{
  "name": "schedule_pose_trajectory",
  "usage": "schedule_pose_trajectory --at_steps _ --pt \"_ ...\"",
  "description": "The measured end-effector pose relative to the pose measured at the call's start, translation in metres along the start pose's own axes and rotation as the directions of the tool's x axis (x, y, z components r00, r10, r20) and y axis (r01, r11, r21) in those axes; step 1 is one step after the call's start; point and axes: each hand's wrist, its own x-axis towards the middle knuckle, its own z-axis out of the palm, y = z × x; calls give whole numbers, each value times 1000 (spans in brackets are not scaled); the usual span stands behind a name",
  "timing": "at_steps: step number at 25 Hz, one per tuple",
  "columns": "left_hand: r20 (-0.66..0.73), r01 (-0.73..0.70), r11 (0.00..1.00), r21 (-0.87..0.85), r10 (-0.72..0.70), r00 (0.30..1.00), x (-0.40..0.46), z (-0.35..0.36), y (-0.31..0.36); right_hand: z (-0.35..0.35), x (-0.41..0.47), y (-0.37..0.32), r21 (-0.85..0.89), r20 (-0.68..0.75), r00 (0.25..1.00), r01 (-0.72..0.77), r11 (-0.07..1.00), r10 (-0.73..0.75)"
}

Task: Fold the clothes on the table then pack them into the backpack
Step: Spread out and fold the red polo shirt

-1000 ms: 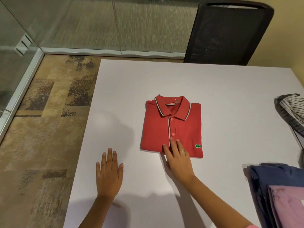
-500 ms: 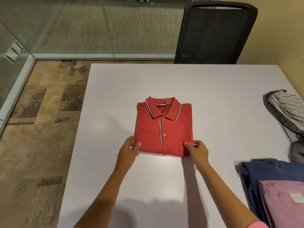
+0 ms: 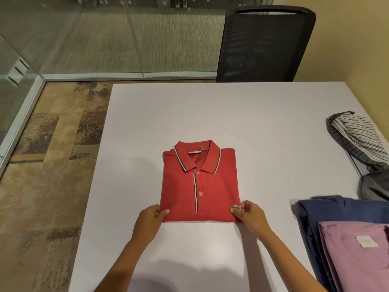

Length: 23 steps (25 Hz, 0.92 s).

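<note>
A red polo shirt, folded into a neat rectangle with its collar facing away from me, lies in the middle of the white table. My left hand pinches its near left corner, thumb on top. My right hand pinches the near right corner beside the green logo. A folded blue garment and a folded pink one on top of it lie at the table's near right. The grey backpack with a striped lining sits at the right edge, partly cut off.
A black mesh office chair stands at the table's far side. Glass walls and patterned carpet lie to the left. A yellow wall rises on the right.
My left hand left the tabletop and my right hand slid off the shirt's lower middle; both now pinch the shirt's near corners. The view shifted so the shirt appears lower.
</note>
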Motion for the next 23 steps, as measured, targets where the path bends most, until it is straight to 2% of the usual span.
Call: schedule_pose_trajectory --at_steps 5,9,13,15,17,20,23 --pt "-3 21 999 43 -21 1000 -44 15 -27 10 -33 34 33 -32 998 50 998 -49" --pt "6 23 998 61 -23 1000 -63 20 -42 9 -46 48 49 14 998 62 997 -62" --pt "130 42 999 23 -45 990 -71 20 -55 6 -54 56 37 82 996 28 999 -31" --pt "228 87 991 -97 -63 971 -71 16 -59 3 -55 54 22 134 991 9 1000 -12" --pt "310 153 938 -312 -52 949 -70 9 -54 -1 -55 46 0 199 980 -8 1000 8" --pt "284 196 869 -454 -68 956 -54 0 -40 -8 -47 23 -79 190 982 17 997 -2" --pt "265 218 834 -507 -90 960 -30 -5 -17 -10 -27 2 -35 116 993 34 999 -29"
